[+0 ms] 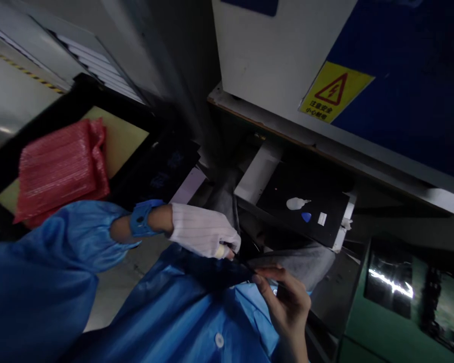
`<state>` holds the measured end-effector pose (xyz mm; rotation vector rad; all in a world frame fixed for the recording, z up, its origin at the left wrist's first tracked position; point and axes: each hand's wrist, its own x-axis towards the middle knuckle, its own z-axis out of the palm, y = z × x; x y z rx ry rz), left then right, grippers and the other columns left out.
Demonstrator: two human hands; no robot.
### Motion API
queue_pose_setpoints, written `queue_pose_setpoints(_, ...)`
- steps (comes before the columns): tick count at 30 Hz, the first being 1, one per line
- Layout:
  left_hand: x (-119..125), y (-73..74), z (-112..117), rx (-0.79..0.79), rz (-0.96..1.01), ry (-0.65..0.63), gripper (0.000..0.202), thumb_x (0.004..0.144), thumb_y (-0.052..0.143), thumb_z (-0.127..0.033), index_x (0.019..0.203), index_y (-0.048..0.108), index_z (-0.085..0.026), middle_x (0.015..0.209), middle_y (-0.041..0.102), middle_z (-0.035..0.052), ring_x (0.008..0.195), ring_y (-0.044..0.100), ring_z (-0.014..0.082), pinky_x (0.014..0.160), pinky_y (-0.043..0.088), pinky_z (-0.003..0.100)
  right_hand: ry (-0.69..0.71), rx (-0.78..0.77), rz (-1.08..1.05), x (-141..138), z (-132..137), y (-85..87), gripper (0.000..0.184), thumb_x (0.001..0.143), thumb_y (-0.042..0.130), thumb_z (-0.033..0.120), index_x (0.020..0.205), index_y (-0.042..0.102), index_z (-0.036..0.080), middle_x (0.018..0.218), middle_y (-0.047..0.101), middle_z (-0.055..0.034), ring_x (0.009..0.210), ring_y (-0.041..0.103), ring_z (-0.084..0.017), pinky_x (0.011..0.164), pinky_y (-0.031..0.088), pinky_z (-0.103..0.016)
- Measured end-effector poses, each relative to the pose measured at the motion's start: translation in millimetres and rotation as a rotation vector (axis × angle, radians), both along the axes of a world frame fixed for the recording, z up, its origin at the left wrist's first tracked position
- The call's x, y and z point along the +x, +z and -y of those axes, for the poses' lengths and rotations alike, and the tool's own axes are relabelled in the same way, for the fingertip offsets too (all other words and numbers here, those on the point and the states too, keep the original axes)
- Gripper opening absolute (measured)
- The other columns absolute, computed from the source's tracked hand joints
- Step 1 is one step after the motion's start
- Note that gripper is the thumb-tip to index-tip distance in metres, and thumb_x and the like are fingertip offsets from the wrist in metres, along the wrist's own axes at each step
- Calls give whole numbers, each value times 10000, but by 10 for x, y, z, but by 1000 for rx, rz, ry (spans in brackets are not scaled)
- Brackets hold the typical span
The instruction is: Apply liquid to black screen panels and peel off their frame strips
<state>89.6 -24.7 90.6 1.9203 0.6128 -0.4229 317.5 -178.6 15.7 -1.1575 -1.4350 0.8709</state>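
Drawer point(259, 174): white bottle point(295, 203), blue chip point(306, 217), white rectangle point(322, 219). Black crate point(45, 126): yellow sheet point(123, 143), red bubble wrap point(58, 164) atop.

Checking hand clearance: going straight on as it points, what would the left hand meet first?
Past the dark piece at the left hand, probably the bare right hand; depth is unclear in this dim view.

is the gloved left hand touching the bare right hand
Apart. The head view shows the left hand ending short of the right hand, with a dark stretch visible between them.
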Motion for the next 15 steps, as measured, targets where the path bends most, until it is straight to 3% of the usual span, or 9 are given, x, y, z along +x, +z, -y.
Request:
queue_pose_setpoints(7, 337, 28, -57, -2, -90, -100, 210, 1066, 774, -30, 1217, 899, -106, 1114, 884, 80, 926, 742, 149, 765, 432, 234, -30, -30, 36, 36, 31, 11, 192, 1099, 847, 334, 932, 868, 241, 798, 872, -31, 656, 848, -190, 651, 689, -213)
queue_pose_setpoints(10, 362, 22, -13, -40, -86, -27, 156, 1074, 765, -26, 1130, 893, -94, 1127, 885, 81, 955, 759, 138, 816, 459, 210, -47, -46, 27, 50, 78, 13, 143, 1082, 863, 314, 955, 876, 251, 823, 879, -29, 679, 853, -197, 669, 692, -231)
queue_pose_setpoints(15, 322, 84, 103, -78, -143, 24, 130, 1068, 779, -47, 1033, 875, -128, 974, 862, 17, 772, 674, 96, 661, 385, 210, -147, -91, -46, 75, 155, 40, 140, 1103, 828, 316, 981, 861, 258, 923, 887, -49, 810, 864, -215, 748, 693, -290)
